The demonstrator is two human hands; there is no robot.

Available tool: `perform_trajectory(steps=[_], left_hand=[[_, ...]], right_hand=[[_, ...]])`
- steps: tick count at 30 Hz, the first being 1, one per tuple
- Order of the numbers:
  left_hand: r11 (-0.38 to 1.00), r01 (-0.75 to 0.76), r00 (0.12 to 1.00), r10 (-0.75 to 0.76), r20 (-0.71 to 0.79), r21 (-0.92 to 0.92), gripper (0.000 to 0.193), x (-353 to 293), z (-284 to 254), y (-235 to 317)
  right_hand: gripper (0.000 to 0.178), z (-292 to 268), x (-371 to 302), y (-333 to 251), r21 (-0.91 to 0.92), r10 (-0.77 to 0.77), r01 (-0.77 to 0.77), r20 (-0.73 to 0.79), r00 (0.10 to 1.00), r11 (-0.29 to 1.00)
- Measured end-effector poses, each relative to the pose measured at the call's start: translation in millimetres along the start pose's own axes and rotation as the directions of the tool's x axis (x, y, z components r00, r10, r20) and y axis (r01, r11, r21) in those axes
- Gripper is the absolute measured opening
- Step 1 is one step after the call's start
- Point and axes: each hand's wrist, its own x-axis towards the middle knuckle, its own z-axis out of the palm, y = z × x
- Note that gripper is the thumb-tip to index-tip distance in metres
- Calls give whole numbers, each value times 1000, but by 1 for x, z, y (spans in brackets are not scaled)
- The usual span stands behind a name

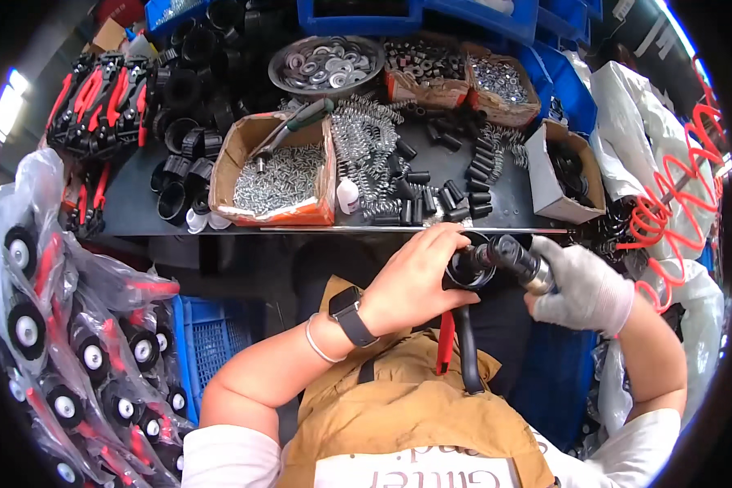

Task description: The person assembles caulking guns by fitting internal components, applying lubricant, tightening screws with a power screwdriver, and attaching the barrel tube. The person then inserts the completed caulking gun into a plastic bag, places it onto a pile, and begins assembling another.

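Observation:
My left hand [415,276], bare with a watch at the wrist, is closed around a round black plastic part [469,279] just off the table's front edge. From that part a red lever [446,343] and a curved black handle [468,358] hang down toward my apron. My right hand [584,286], in a pale work glove, grips a black power driver [522,259]. The driver points left, its nose at the opening of the round part. Whether its tip touches a fastener inside is hidden.
A torn carton of screws [276,179] holds a green-handled screwdriver [309,115]. Springs [366,138], black sleeves [455,195] and a bowl of washers [327,65] cover the table. A red coiled hose [659,215] hangs right. Bagged wheeled parts [81,350] and a blue crate [207,342] stand left.

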Motion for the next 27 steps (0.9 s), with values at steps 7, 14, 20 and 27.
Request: perform_trajectory(steps=[7, 14, 20, 27], left_hand=[[976, -216, 891, 190, -413, -17, 102, -3, 49, -25], [968, -248, 741, 176, -648, -22, 94, -3, 76, -27], [973, -223, 737, 129, -664, -59, 94, -3, 75, -24], [973, -225, 745, 140, -653, -48, 92, -6, 78, -26]], right_hand=[[45, -3, 14, -24, 100, 91, -87, -44, 995, 991], [43, 21, 7, -35, 85, 213, -204, -113, 971, 975], [52, 12, 17, -25, 157, 262, -257, -11, 965, 953], [50, 3, 22, -20, 145, 263, -264, 24, 964, 954]])
